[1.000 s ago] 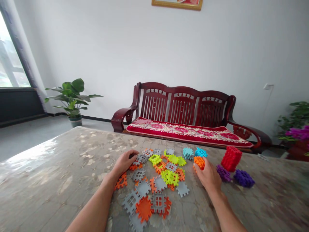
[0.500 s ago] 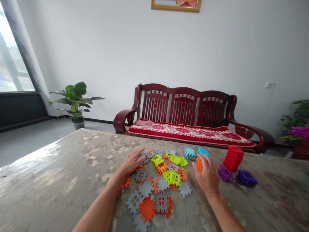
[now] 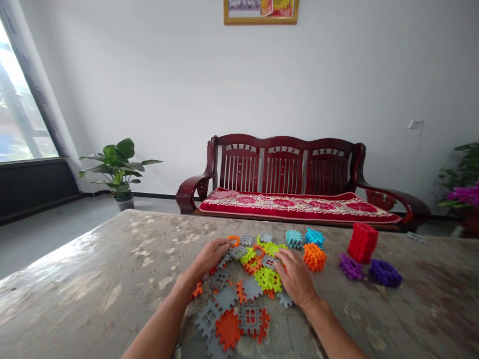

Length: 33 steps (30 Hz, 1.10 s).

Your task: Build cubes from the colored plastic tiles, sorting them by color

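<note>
Flat interlocking plastic tiles lie in a loose pile in front of me, among them a large orange tile [image 3: 228,329], a grey window tile [image 3: 250,318] and a yellow-green tile [image 3: 268,279]. My left hand [image 3: 210,257] rests along the pile's left side, fingers stretched towards an orange frame tile [image 3: 234,240] and a grey tile [image 3: 238,253]. On the right side, my right hand [image 3: 297,279] has its fingers apart over the edge of the yellow-green and grey tiles. I see nothing held in either hand.
Sorted stacks stand right of the pile: light blue [image 3: 294,238], bright blue [image 3: 314,238], orange [image 3: 314,257], red [image 3: 362,243], purple [image 3: 351,267] and dark violet [image 3: 385,273]. A patterned cloth covers the table [image 3: 112,269]. Beyond it is a wooden bench [image 3: 282,169].
My right hand has moved left from the orange stack to the pile, leaving that stack uncovered. My left hand has shifted slightly right, and the view has tilted up a little.
</note>
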### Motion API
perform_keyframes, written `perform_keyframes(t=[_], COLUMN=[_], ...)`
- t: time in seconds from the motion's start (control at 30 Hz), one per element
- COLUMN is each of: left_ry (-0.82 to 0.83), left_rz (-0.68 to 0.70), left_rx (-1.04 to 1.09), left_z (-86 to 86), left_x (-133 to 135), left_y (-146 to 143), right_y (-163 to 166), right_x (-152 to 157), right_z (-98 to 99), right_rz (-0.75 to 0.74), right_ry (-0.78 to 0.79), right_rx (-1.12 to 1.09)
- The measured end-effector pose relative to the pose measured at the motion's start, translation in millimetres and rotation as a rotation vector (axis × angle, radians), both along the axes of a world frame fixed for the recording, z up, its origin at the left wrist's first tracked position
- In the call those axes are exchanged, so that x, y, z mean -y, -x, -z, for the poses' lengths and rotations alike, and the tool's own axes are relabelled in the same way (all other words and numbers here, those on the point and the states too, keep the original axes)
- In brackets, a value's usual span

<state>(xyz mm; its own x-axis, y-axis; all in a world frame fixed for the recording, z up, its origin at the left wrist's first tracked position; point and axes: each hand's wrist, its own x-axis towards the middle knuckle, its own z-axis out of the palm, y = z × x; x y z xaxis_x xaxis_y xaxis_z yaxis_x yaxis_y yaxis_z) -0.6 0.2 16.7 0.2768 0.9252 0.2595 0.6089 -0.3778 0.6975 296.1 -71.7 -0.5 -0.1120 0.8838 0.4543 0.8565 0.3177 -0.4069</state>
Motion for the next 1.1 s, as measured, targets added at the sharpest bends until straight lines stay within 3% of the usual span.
perform_keyframes(t=[0.17, 0.5, 0.77, 0.93, 1.1], left_ry=[-0.020, 0.082, -0.019, -0.095, -0.168], left_rz=[-0.144, -0.140, -0.123, 0.030, 0.228], left_rx=[-0.178, -0.365, -0.280, -0.177, 0.039], left_z=[-3.4, -10.4, -14.5, -26.4, -20.8], left_x=[-29.8, -65.5, -52.3, -32.8, -5.5], left_y=[-3.9, -14.4, -20.0, -45.2, -83.2], right_y=[3.4, 1.2, 2.0, 1.1, 9.5], right_x=[0.9, -3.2, -4.6, -6.6, -2.0], right_z=[-2.3, 3.2, 4.2, 2.4, -5.2], right_rz=[-0.019, -0.022, -0.040, -0.053, -0.105], right_ry=[-0.009, -0.066, -0.097, -0.093, 0.018], right_rx=[-0.004, -0.118, -0.192, -0.346, -0.493])
